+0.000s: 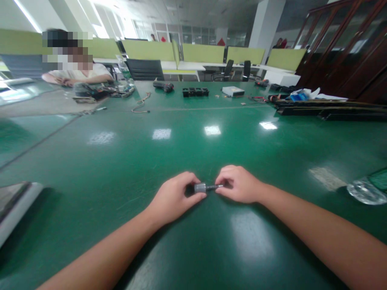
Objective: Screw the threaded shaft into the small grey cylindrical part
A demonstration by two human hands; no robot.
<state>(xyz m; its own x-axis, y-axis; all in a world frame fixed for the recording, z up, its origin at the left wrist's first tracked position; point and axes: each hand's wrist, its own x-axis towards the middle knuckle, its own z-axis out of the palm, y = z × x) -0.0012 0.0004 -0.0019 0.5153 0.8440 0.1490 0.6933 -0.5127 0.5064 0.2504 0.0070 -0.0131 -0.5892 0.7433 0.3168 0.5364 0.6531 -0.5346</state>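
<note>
Between finger and thumb, my left hand [178, 196] grips a small grey cylinder [200, 188], perhaps metal, just above or on the green table [193, 153]. From the cylinder's right end a thin dark shaft [212, 187] reaches across to my right hand [238, 184]. The fingertips of that hand pinch the shaft's far, shinier end. Both pieces lie roughly level and in line. What exact kind of part this is cannot be made out, and my fingers hide its two ends.
A clear plastic bottle [367, 191] lies at the right edge. On the left is a pale-edged flat object [22, 209]. Toward the back are a black block [195, 92], a white box [232, 92], a cable [140, 105] and black strips [329, 109]. A person [75, 72] sits at far left.
</note>
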